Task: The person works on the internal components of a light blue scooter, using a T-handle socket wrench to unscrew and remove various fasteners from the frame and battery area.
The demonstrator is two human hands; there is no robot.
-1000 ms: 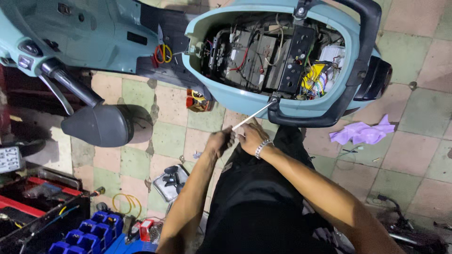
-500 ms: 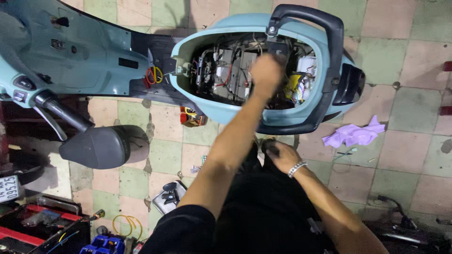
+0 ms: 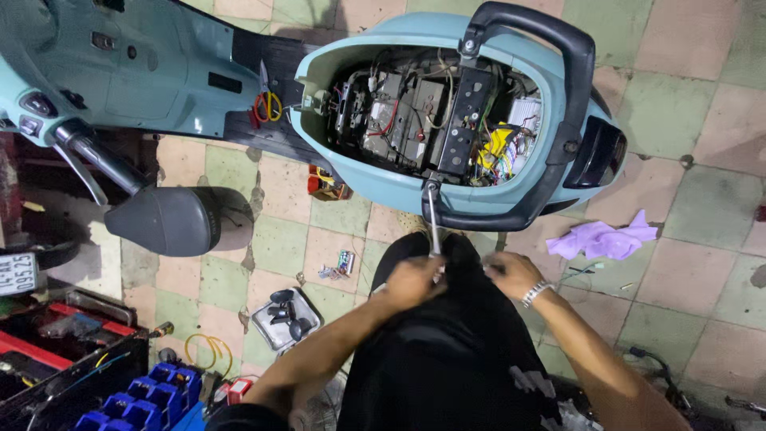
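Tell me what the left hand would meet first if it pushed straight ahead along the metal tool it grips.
Probably the black grab rail on the scooter's rim: the left hand holds the metal tool, whose tip sits there, though depth is unclear.

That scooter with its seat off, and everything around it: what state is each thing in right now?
Scooter's seat compartment: open, wiring and batteries exposed.
Long metal tool: upright, tip at the rear grab rail.
Left hand: closed round the tool's lower end.
Right hand: beside the left, grip unclear.
Purple rag: crumpled on the floor tiles.
Small metal tray: on the floor, holding dark parts.
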